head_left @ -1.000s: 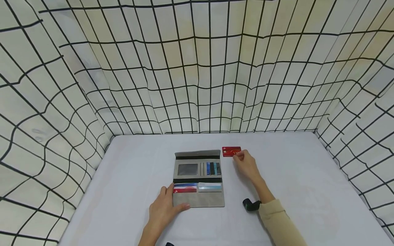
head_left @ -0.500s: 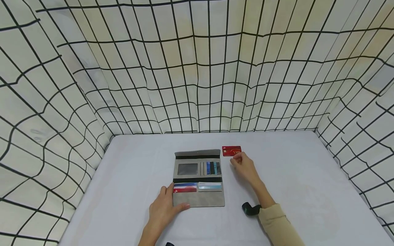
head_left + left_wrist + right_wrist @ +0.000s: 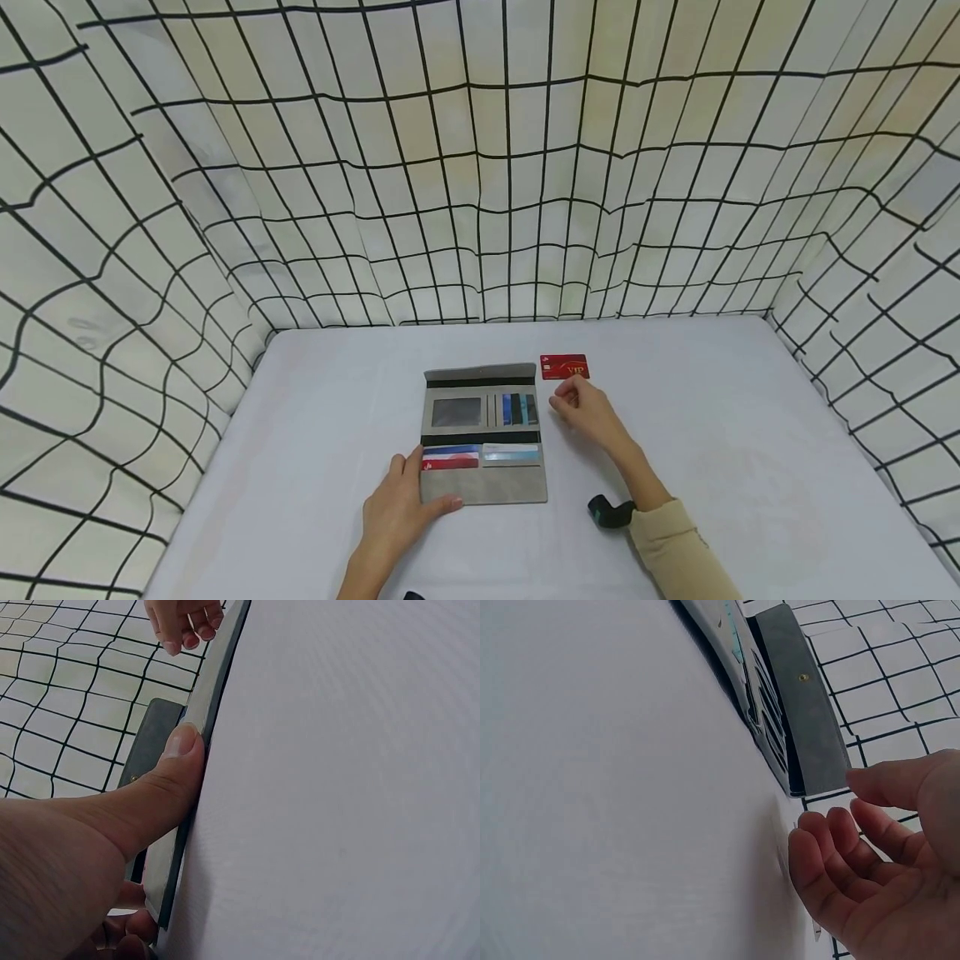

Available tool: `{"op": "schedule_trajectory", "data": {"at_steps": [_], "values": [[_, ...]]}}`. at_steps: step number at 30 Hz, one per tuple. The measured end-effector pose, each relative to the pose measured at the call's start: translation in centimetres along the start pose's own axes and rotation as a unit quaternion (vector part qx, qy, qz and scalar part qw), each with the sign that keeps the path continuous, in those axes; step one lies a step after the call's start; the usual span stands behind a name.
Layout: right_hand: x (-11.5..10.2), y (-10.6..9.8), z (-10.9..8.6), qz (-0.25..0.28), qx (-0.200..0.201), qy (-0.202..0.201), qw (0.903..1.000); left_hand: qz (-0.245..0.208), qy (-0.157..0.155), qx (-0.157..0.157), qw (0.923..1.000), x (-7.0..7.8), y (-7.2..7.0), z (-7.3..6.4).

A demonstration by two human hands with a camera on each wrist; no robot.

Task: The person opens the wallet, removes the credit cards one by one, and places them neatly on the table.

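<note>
A grey wallet (image 3: 483,492) lies unfolded on the white table in the head view, with several cards in its slots. At its lower left corner, my left hand (image 3: 397,508) grips it, the thumb (image 3: 176,761) on the near edge and the fingers by the left side. A red card marked VIP (image 3: 564,365) lies flat to the right of the wallet's raised top flap. Just below this card is my right hand (image 3: 592,412), its fingers loosely bent and holding nothing. In the right wrist view, a gap shows between thumb and fingers (image 3: 806,859).
White cloth covers the table (image 3: 337,383). A white curtain with a black grid (image 3: 480,208) stands around the back and sides. A black wrist device (image 3: 610,512) sits at the right wrist, beside the beige sleeve (image 3: 678,542).
My right hand has let go of the red card and drawn back from it, toward the wallet and nearer to me. The left hand and wallet stay in place.
</note>
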State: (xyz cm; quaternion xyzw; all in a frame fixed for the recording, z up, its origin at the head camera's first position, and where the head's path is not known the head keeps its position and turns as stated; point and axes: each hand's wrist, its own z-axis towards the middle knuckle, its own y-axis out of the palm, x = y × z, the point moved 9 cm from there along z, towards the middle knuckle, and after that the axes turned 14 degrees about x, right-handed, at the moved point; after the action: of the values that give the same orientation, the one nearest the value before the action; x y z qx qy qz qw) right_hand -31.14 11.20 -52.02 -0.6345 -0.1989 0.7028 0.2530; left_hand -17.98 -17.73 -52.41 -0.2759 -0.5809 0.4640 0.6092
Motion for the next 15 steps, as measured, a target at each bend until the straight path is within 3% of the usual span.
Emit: {"op": "schedule_trajectory", "data": {"at_steps": [15], "values": [[-1.4, 2.0, -1.1, 0.008, -0.080, -0.033, 0.9962, 0.005, -0.002, -0.006, 1.0000, -0.2, 0.1, 0.0]]}}
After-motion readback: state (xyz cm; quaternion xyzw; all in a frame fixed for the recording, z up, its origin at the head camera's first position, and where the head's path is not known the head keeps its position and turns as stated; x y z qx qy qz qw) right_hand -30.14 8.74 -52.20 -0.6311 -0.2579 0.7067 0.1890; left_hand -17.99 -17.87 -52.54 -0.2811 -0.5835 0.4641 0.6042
